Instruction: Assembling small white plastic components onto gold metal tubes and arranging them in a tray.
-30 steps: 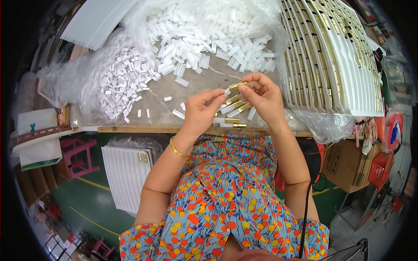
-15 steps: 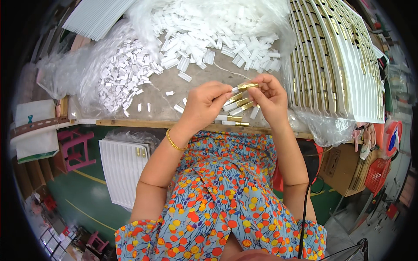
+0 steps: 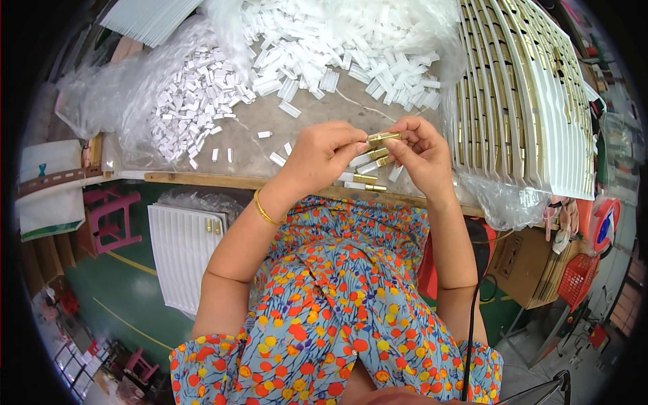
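Note:
My left hand (image 3: pixel 320 154) and my right hand (image 3: pixel 428 156) meet just above the near edge of the table. Between them is a small gold tube (image 3: pixel 383 138), lying roughly level. Left thumb and fingertips pinch its left end and hide that end. The right thumb and fingers grip the other end. Just below my fingers, several clear-and-gold tubes (image 3: pixel 368 179) lie side by side on the table. A few small white pieces (image 3: pixel 277 159) rest by my left wrist.
Heaps of small white caps (image 3: pixel 196 101) and clear tubes (image 3: pixel 398 77) spread over plastic sheeting. At the right stand white ridged trays (image 3: pixel 513 115) filled with gold tubes. Another ridged tray (image 3: pixel 179 253) stands below the table's wooden edge (image 3: pixel 209 179). Cardboard (image 3: pixel 523 266) is at lower right.
My left fingertips have closed up toward the gold tube; the white end that showed between my hands is now mostly hidden. The whole view has shifted slightly.

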A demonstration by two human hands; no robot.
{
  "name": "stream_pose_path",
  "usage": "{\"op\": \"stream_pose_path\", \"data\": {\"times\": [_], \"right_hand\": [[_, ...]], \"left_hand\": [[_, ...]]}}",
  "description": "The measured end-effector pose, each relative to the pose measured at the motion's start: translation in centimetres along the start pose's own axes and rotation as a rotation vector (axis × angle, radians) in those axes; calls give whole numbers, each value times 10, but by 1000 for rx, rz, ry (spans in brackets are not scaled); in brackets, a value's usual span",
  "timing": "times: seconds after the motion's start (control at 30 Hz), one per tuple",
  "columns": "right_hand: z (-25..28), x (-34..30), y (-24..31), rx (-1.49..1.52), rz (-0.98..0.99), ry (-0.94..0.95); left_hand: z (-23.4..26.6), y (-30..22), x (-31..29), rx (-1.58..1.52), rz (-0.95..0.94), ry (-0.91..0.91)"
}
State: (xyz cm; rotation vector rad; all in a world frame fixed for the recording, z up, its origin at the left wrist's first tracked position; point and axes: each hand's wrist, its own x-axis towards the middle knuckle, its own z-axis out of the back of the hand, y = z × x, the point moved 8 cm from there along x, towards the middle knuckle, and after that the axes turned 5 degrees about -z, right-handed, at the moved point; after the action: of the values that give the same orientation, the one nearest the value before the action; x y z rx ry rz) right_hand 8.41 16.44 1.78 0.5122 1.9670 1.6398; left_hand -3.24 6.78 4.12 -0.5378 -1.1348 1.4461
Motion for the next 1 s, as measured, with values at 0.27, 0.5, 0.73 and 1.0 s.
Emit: {"op": "stream_pose_path", "data": {"times": [0.27,0.5,0.73,1.0], "right_hand": [[5,3,-6,41,-36,-31],[-3,2,-5,58,-78,-30],[-12,-2,-2,46,-81,23],[-1,-1,7,88,-65,20]], "left_hand": [[-12,18,-4,-406,243,137],[-14,19,-6,-518,311,152],[-17,24,-10,-563,301,152],[-22,23,-7,-642,412,73]]}}
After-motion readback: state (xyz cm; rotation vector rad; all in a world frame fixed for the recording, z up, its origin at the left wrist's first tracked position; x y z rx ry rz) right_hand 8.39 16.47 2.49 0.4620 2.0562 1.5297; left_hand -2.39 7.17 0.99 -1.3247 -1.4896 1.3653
